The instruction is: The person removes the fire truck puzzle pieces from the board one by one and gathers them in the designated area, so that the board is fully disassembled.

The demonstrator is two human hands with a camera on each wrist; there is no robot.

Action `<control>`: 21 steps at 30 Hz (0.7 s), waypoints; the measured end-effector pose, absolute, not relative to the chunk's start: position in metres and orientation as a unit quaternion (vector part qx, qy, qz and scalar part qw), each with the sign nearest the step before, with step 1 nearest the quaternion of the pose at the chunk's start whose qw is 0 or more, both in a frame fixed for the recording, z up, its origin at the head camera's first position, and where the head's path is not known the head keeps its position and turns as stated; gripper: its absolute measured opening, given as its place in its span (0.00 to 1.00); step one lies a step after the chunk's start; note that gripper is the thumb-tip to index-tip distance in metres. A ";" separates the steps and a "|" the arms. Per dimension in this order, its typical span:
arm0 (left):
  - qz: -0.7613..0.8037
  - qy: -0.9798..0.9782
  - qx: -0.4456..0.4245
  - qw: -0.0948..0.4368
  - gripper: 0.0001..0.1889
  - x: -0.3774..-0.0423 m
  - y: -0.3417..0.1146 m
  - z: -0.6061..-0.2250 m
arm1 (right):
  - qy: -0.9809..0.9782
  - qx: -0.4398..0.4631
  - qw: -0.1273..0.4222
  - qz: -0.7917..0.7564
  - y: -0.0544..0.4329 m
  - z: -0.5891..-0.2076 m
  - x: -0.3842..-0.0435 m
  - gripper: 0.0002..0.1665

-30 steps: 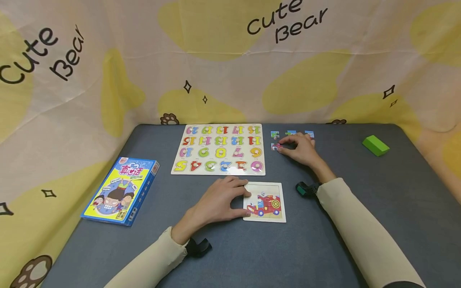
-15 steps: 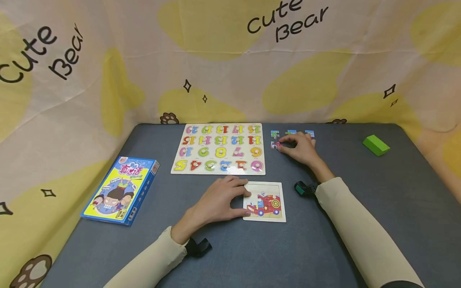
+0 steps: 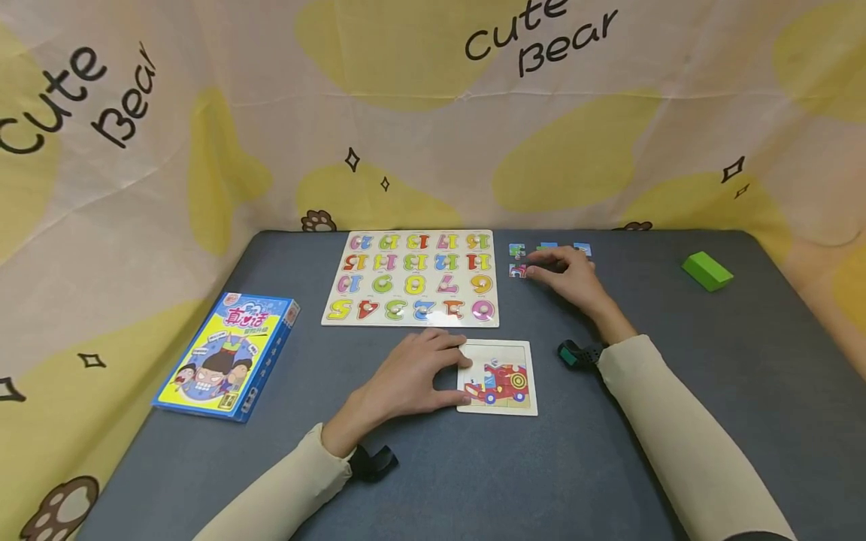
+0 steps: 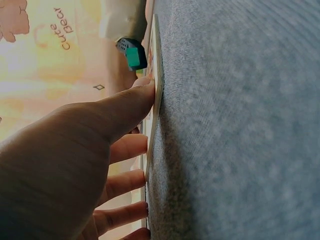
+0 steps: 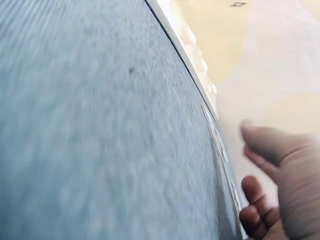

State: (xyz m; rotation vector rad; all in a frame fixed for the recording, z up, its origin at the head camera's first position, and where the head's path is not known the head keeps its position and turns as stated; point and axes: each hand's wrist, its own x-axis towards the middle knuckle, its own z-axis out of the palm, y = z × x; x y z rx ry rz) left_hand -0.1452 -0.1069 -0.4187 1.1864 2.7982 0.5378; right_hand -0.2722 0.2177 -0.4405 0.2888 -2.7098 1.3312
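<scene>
The grip of the left hand (image 3: 411, 378) is apart, thumb and fingers spread at the left edge of the puzzle tray (image 3: 501, 348); the left wrist view shows the thumb on its rim, only the head view its red vehicle (image 3: 502, 384). Beyond the tray, the grip of the right hand (image 3: 571, 279) is parted, a pink-red piece (image 3: 517, 271) just beside the thumb, and the right wrist view reveals lower fingers hidden from the head view. Around that tray lie a number board (image 3: 414, 273) beyond, a blue box (image 3: 225, 357) left and a green block (image 3: 707, 270) right.

“Cute Bear” cloth (image 3: 575, 161), 真心话 box (image 3: 223, 359), board (image 3: 413, 273) numbered 0–20
</scene>
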 end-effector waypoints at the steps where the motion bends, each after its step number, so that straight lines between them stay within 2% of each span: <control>1: 0.174 0.906 0.384 0.029 0.26 -0.145 -0.107 -0.418 | -0.883 0.095 0.054 0.456 0.218 -0.436 -0.268 0.19; 5: 0.175 0.906 0.383 0.031 0.26 -0.145 -0.105 -0.417 | -0.864 0.110 0.060 0.487 0.220 -0.427 -0.253 0.16; 8: 0.178 0.907 0.381 0.029 0.26 -0.144 -0.106 -0.417 | -0.867 0.129 0.045 0.480 0.221 -0.427 -0.246 0.16; 21: 0.166 0.907 0.385 0.025 0.26 -0.146 -0.105 -0.417 | -0.848 0.287 -0.109 0.432 0.194 -0.417 -0.197 0.12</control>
